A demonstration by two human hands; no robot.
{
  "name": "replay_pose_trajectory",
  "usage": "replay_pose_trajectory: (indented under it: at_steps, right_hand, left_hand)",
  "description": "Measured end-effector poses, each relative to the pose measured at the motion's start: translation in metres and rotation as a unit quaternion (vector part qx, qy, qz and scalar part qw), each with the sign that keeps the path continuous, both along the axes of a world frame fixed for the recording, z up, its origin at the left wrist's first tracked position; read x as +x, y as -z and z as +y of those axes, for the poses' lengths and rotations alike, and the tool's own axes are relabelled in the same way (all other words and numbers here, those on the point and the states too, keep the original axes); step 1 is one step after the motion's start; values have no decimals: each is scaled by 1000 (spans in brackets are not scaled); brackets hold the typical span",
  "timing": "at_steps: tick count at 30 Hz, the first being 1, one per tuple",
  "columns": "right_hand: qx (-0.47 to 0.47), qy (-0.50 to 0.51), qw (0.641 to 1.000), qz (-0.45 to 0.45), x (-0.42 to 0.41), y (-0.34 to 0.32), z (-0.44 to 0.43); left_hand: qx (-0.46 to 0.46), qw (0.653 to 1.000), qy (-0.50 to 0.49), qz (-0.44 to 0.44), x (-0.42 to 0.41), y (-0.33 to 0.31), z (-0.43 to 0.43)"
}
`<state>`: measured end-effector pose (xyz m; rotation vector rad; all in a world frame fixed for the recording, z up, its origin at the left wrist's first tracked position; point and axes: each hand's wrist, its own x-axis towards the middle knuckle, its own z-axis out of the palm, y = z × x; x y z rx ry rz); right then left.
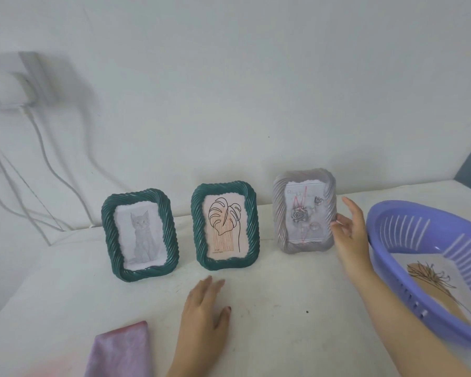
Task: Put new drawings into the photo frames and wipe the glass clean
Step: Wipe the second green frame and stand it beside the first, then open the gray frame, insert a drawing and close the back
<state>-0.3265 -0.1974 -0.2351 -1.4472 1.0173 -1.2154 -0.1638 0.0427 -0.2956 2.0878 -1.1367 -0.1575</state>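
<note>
While the right hand touches the grey frame with fingers spread, the left hand lies flat, fingers straight, on the table near the green leaf frame.

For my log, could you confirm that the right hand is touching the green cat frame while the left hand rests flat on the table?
Not quite: in the head view the right hand touches the grey rose frame, not the green cat frame, while the left hand rests flat on the table.
</note>
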Motion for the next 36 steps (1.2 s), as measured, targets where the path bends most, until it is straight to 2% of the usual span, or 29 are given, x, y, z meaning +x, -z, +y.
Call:
replay_pose_trajectory:
  at_steps: [5,9,14,18,21,24,29,32,36]
  right_hand:
    - [-26,7,1000,5,-1,-3,15]
    - [-66,-13,998,-10,1,-8,36]
    - [-119,11,993,-27,-9,-21,66]
    - [-165,8,986,-7,-23,-28,100]
    - [-213,-15,976,52,-29,-27,127]
    - [-289,-66,946,134,-30,-23,152]
    - [-313,-146,916,206,-27,-17,182]
    - [-308,-183,913,195,-29,-23,193]
    - [-297,-155,929,157,-34,-33,195]
  left_hand:
    - [29,999,4,-27,3,13,7]
    - [43,999,17,16,-3,-3,7]
    - [-24,996,65,58,-19,-29,7]
    - [-96,975,85,180,-40,-66,1]
    - [-138,951,89,263,-55,-92,-5]
    - [-160,928,60,330,-64,-114,-9]
    - [-123,929,-12,348,-56,-122,-7]
    - [-98,928,-26,358,-48,-111,0]
    - [-82,929,-31,359,-35,-95,10]
